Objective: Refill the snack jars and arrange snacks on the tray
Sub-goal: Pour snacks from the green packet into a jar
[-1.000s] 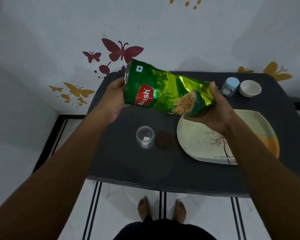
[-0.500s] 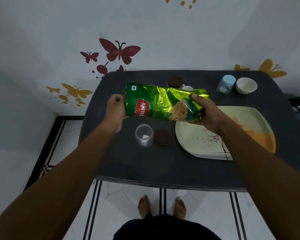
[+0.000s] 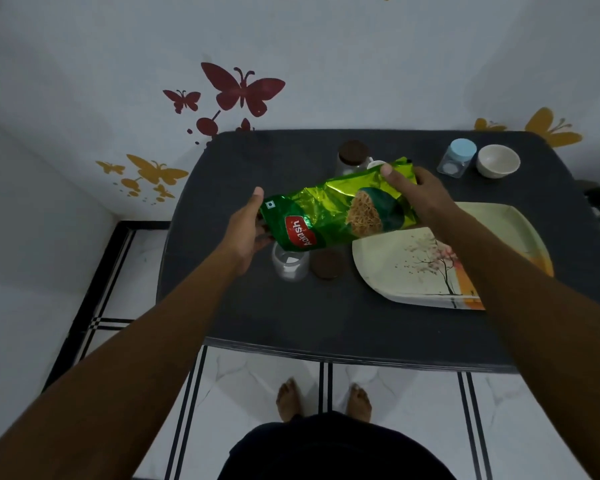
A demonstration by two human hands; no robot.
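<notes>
While the head view looked down on the table (image 3: 291, 317), both hands held the packet (image 3: 336, 213) tilted, its lower left end over the open jar (image 3: 289, 266). Left hand (image 3: 246, 233) cupped that lower end, thumb up, fingers curled beneath. Right hand (image 3: 416, 192) gripped the upper end, thumb on top. A brown lid (image 3: 327, 264) lay just beside the jar, the tray (image 3: 395, 271) right of it. Behind stood a brown-lidded jar (image 3: 352, 155), a blue-lidded jar (image 3: 458, 161) and a bowl (image 3: 497, 161).
</notes>
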